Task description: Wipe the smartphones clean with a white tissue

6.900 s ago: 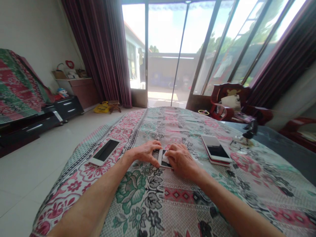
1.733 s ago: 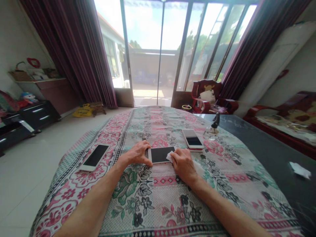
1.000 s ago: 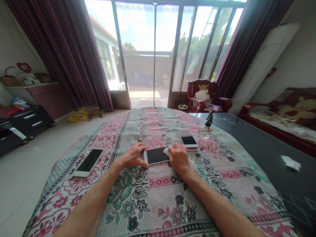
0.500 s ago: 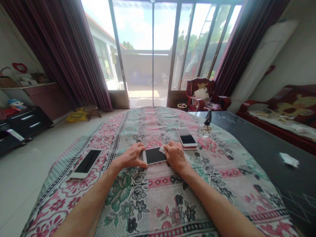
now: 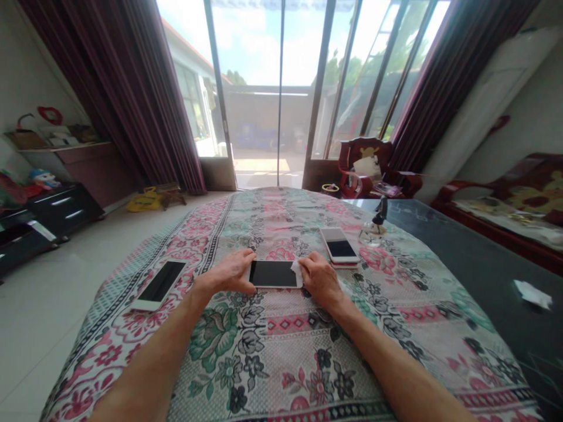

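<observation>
A white smartphone (image 5: 273, 274) with a dark screen lies sideways on the flowered tablecloth (image 5: 290, 328). My left hand (image 5: 233, 271) grips its left end, with thumb and fingers on opposite edges. At the right end is my right hand (image 5: 320, 278), its fingers closed on a white tissue (image 5: 297, 271) that touches the screen's edge. A second white phone (image 5: 161, 284) rests to the left of my left forearm. Beyond my right hand a third white phone (image 5: 339, 244) lies on something with a red edge.
A clear glass bottle with a black top (image 5: 377, 223) stands at the table's right. Past the tablecloth, a crumpled white tissue (image 5: 533, 294) lies on a dark surface (image 5: 479, 246). A red wooden chair (image 5: 365, 167) is near the glass doors, a yellow bag (image 5: 144, 199) on the floor.
My right hand and the tissue have moved slightly right, uncovering more of the phone's screen. The phone lies more level in view. The whole view has shifted a little.
</observation>
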The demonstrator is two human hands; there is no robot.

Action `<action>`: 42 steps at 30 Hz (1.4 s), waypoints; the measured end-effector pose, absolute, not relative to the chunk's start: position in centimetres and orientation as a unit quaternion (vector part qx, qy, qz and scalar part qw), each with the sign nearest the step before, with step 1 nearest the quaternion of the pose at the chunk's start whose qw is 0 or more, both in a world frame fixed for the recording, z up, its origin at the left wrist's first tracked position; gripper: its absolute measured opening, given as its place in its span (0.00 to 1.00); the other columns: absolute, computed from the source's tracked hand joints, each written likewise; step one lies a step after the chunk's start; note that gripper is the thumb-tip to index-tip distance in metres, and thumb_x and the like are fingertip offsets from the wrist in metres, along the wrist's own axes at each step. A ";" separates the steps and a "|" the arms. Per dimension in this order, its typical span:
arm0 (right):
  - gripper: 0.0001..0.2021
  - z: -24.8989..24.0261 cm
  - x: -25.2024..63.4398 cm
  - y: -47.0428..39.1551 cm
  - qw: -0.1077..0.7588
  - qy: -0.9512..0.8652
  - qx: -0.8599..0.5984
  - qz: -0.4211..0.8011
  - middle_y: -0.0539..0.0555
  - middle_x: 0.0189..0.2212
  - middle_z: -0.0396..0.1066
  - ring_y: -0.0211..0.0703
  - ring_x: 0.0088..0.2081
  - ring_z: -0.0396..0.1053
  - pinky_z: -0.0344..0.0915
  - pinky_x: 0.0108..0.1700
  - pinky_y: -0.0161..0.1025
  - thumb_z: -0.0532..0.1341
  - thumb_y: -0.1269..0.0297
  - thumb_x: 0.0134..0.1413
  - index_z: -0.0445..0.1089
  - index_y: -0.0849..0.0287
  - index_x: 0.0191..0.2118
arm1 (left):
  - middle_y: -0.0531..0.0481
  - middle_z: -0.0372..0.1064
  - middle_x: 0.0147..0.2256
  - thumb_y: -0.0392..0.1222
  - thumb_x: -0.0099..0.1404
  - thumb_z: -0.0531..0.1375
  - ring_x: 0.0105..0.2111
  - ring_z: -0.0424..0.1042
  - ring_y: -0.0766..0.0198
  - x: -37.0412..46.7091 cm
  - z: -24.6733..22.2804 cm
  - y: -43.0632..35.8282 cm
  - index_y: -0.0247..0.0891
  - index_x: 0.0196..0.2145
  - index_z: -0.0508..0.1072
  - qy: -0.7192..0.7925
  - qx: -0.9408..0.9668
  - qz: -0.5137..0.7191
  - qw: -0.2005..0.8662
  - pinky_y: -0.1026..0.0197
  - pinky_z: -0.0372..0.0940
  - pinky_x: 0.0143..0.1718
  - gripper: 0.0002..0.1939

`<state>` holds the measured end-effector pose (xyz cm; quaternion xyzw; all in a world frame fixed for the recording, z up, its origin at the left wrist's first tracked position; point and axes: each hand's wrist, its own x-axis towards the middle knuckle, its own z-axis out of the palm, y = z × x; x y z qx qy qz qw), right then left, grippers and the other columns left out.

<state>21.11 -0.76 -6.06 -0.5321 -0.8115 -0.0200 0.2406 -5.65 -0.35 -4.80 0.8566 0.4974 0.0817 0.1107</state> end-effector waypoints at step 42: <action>0.11 -7.2 21.5 1.3 0.231 -0.844 -0.484 -0.019 0.54 0.37 0.65 0.41 0.41 0.62 0.59 0.44 0.35 0.53 0.72 0.58 0.73 0.56 0.39 | 0.46 0.62 0.45 0.58 0.49 0.64 0.45 0.64 0.56 -3.4 -5.2 -0.3 0.39 0.49 0.67 0.467 0.871 0.122 0.093 0.59 0.61 0.47 0.33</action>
